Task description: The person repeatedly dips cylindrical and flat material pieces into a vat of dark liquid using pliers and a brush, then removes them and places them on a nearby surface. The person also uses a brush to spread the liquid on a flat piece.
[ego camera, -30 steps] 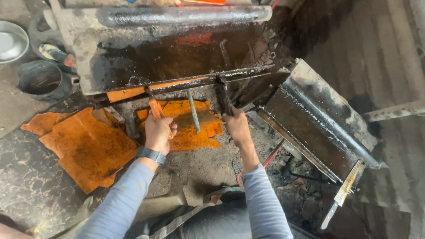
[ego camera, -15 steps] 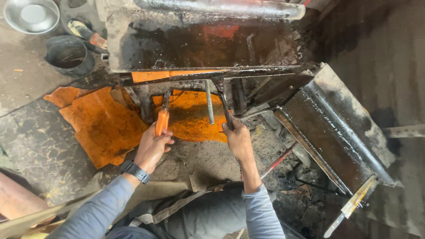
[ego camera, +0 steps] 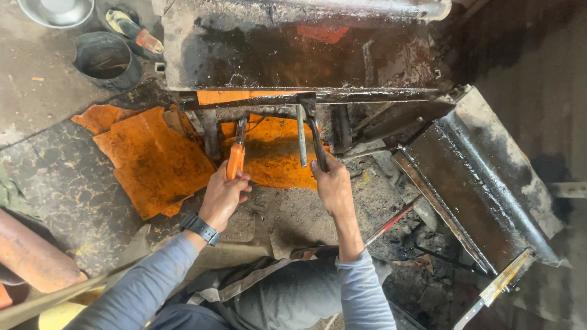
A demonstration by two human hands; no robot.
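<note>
My left hand [ego camera: 222, 198], with a black watch on its wrist, grips the orange handle of a tool [ego camera: 236, 156] whose metal end points up at a dark, greasy metal frame [ego camera: 306, 96]. My right hand [ego camera: 333, 183] is closed on a dark metal bar [ego camera: 316, 137] that runs up to the same frame. A thin grey rod [ego camera: 301, 134] hangs from the frame between the two hands. Both hands are over orange sheet pieces [ego camera: 275, 153] lying on the dirty ground.
A larger orange sheet [ego camera: 153, 159] lies left of the hands. A greasy metal tray [ego camera: 483, 177] slants at the right. A dark bucket [ego camera: 109, 60], a metal bowl [ego camera: 56, 12] and a small bottle [ego camera: 136, 33] stand at top left. A rusty cylinder [ego camera: 30, 256] lies bottom left.
The view has shifted, so the frame and orange sheets sit lower and more to the right. Both hands keep their grips and have stayed under the frame.
</note>
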